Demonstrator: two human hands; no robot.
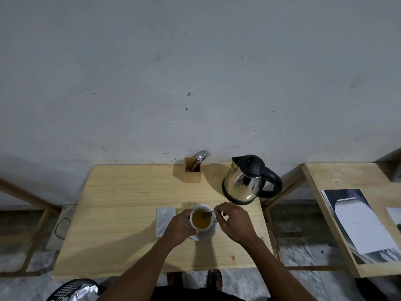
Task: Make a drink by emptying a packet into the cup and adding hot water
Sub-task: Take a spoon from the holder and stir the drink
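Taking the white cup [201,219] as the centre of things: farthest to its left, down at floor level by the tabletop's [121,213] near corner, sits a black mesh bin [71,290] with crumpled silver wrapping in it. Just left of the cup, flat on the wood, lies the silver packet [165,221]. The left hand [181,228] is wrapped around the cup's left side, fingers closed on its wall. The cup itself stands on a white saucer [206,233] and holds an amber-brown drink. Behind the cup and slightly left, by the wall, a small wooden holder [192,172] stands with a spoon and fork sticking out. Right of the cup, the right hand [233,221] pinches the handle of a small spoon [207,214], whose bowl dips into the liquid. Behind the cup to the right stands a steel electric kettle [247,181] with a black lid and handle. Well to the right, on a separate wooden table, lie printed sheets [360,222].
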